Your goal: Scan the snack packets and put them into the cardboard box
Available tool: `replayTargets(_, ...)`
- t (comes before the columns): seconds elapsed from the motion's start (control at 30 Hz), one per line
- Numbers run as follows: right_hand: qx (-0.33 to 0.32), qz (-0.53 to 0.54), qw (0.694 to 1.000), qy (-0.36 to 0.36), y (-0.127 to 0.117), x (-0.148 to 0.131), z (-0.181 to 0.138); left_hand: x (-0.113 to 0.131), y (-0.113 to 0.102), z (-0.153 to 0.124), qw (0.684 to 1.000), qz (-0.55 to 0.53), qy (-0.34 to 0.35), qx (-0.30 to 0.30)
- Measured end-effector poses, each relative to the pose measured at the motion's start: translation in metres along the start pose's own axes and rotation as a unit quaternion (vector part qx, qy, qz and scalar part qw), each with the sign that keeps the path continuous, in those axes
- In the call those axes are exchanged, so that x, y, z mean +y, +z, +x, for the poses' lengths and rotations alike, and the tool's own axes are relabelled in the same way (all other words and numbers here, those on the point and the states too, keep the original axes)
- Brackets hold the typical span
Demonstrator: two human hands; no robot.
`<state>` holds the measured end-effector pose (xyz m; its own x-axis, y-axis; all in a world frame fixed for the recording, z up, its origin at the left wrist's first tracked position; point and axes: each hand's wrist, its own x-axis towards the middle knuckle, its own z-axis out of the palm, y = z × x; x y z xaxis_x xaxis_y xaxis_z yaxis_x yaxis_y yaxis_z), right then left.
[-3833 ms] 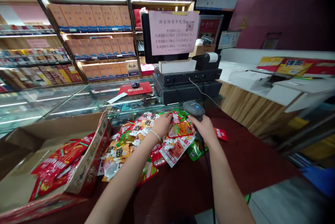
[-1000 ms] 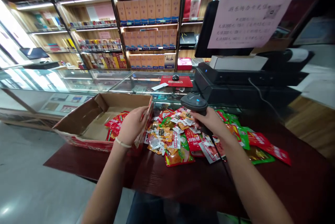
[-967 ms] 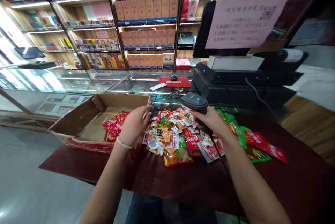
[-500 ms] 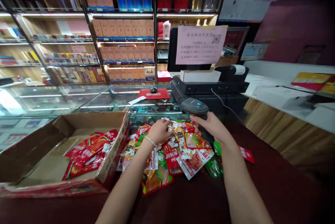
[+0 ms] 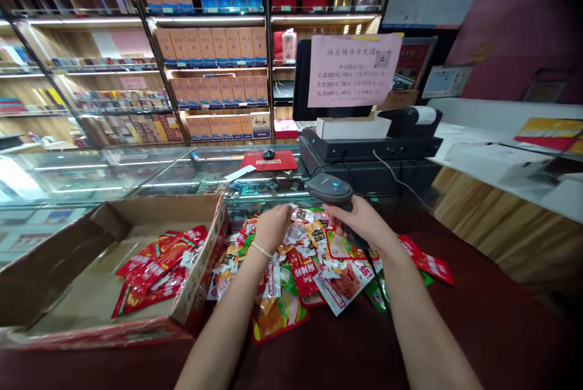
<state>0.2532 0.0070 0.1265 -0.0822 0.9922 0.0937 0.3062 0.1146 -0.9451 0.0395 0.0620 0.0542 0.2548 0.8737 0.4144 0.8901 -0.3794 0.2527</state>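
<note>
Here, a small packet (image 5: 295, 233) atop the snack pile (image 5: 314, 262), right of the cardboard box (image 5: 200, 256), is pinched by the left hand (image 5: 272, 227), directly beneath the scanner (image 5: 328, 188) gripped closed in the right hand (image 5: 362, 225).

Snack packet pile (image 5: 314, 268) on table (image 5: 478, 323), centre. Cardboard box (image 5: 68, 268) left of pile, packets inside. Left hand (image 5: 272, 227) on pile; right hand (image 5: 362, 225) beside it, gripping barcode scanner (image 5: 328, 188). Glass counter (image 5: 136, 171) behind box. Cash register (image 5: 364, 147) behind pile. Shelves (image 5: 209, 62) at rear.
</note>
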Motion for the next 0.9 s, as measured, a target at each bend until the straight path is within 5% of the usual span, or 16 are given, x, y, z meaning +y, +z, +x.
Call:
replayTargets(0.13, 0.008, -0.029, 0.999, -0.029, 0.011, -0.003, -0.004, -0.019, -0.022, -0.004, 0.961, -0.156, -0.112, 0.2)
replayTargets(0.33, 0.0, -0.077, 0.995, -0.061, 0.03, -0.011, -0.014, -0.039, -0.033, 0.003, 0.827, -0.478, -0.222, 0.197)
replayTargets(0.5, -0.011, -0.131, 0.99, -0.055, 0.045, -0.016, -0.016, -0.038, -0.032, 0.008, 0.722, -0.601, -0.245, 0.24)
replayTargets(0.9, -0.025, -0.137, 0.988, -0.067, 0.056, -0.008, -0.014, -0.036, -0.027, 0.009, 0.716, -0.596, -0.277, 0.235)
